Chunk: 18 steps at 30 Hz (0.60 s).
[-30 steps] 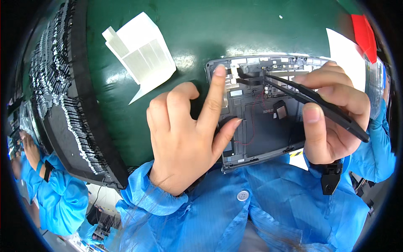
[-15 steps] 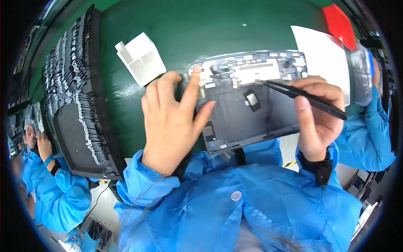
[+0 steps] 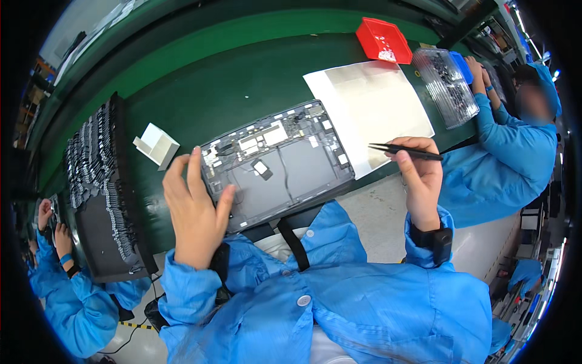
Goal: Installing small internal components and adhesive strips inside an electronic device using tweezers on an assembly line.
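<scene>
A dark open laptop chassis (image 3: 315, 164) lies tilted on the green bench in front of me, its circuit boards and cables bare along the far side. A small black part with a silvery patch (image 3: 262, 170) sits inside it. My left hand (image 3: 197, 212) rests at the chassis's left edge with fingers apart, the thumb reaching over the near left corner. My right hand (image 3: 421, 179) pinches black tweezers (image 3: 418, 151), held to the right of the chassis. Their slightly parted tips point left over the edge of a pale sheet (image 3: 379, 100), with nothing visible between them.
A black tray (image 3: 91, 230) with rows of small dark parts stands left. Nearby is a small white box (image 3: 157, 145). Behind the sheet sits a red bin (image 3: 385, 42); right of it, a clear plastic tray (image 3: 447, 88). People in blue work on both sides.
The view has swung right. My right hand has carried the tweezers away from the chassis to the pale sheet's side. My left hand remains at the chassis's left edge.
</scene>
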Tool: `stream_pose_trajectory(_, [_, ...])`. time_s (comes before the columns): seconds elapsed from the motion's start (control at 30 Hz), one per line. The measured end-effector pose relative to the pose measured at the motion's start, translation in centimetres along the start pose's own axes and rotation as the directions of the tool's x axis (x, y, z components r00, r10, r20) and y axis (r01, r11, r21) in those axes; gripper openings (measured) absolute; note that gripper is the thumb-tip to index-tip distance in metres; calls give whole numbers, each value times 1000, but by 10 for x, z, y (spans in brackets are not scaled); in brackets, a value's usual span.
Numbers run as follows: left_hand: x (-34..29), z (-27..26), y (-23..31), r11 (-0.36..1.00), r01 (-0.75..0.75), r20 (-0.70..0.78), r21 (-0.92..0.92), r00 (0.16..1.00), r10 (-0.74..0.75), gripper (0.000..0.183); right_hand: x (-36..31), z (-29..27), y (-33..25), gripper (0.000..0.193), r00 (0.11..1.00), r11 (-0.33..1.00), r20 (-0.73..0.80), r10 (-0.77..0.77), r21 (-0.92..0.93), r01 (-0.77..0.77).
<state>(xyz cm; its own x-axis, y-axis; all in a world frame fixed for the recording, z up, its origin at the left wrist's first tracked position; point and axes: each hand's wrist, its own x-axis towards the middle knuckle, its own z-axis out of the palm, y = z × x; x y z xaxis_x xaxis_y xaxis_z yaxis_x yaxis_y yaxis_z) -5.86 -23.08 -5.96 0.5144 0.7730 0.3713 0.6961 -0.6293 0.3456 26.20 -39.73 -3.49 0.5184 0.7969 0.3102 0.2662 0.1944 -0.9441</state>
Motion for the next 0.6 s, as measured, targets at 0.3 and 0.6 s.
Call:
stream_pose_trajectory(0.3, [15,56,132,850,-405,245,-337,834,495,60,29,-58,25,21,935,911,53,350,216,-353])
stream_pose_trajectory(0.6, [27,108,164,836,-546,258,-60,800,541,59,68,-66,63,24,827,932,446,344,-53,-359])
